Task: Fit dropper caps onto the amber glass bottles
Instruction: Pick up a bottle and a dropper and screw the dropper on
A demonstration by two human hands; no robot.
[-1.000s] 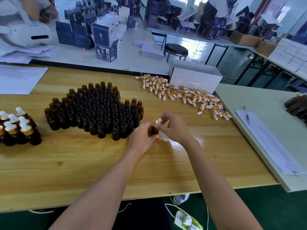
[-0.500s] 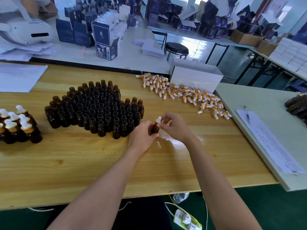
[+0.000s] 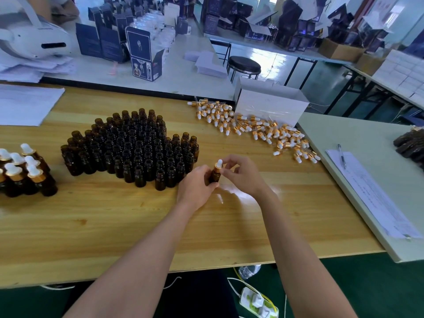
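Observation:
My left hand (image 3: pixel 196 188) grips a small amber bottle (image 3: pixel 215 176) just above the wooden table (image 3: pixel 114 226). On that bottle sits a gold and white dropper cap (image 3: pixel 218 165), and my right hand (image 3: pixel 242 174) pinches the cap from the right. A dense cluster of open amber bottles (image 3: pixel 133 148) stands to the left of my hands. Several capped bottles (image 3: pixel 23 171) stand at the table's left edge. A heap of loose dropper caps (image 3: pixel 252 128) lies at the back right.
A white open box (image 3: pixel 270 104) stands behind the loose caps. A pale side table (image 3: pixel 358 143) on the right carries a paper sheet (image 3: pixel 376 198) and a pen (image 3: pixel 341 156). White paper (image 3: pixel 25 104) lies at the back left. A stool (image 3: pixel 244 65) stands beyond.
Both hands have stayed on the same bottle and cap in front of the cluster. The right fingers have shifted slightly round the cap.

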